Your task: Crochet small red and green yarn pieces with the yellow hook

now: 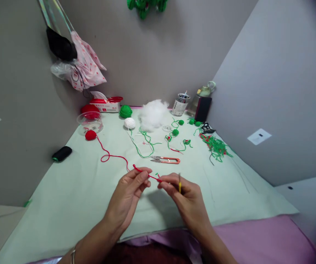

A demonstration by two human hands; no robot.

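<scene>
My left hand (129, 198) is closed in a pinch on red yarn (153, 177). The strand is stretched across the short gap to my right hand, and a short piece of it sticks out above my left fingers. Closed as well, my right hand (187, 198) pinches the other end of the strand at its fingertips. A slim crochet hook (179, 186) with a yellow part and a metal end pokes up between its fingers; its working tip is hidden. From my left hand the yarn runs back in a loop to a small red yarn ball (90, 135).
Orange thread snips (169, 160) lie just beyond my hands. Farther back are white stuffing (154, 114), a white yarn ball (129, 123), a green yarn ball (125, 111) and a clear tub (92, 126). Tangled green yarn scraps (217, 148) lie right, near a phone (203, 109).
</scene>
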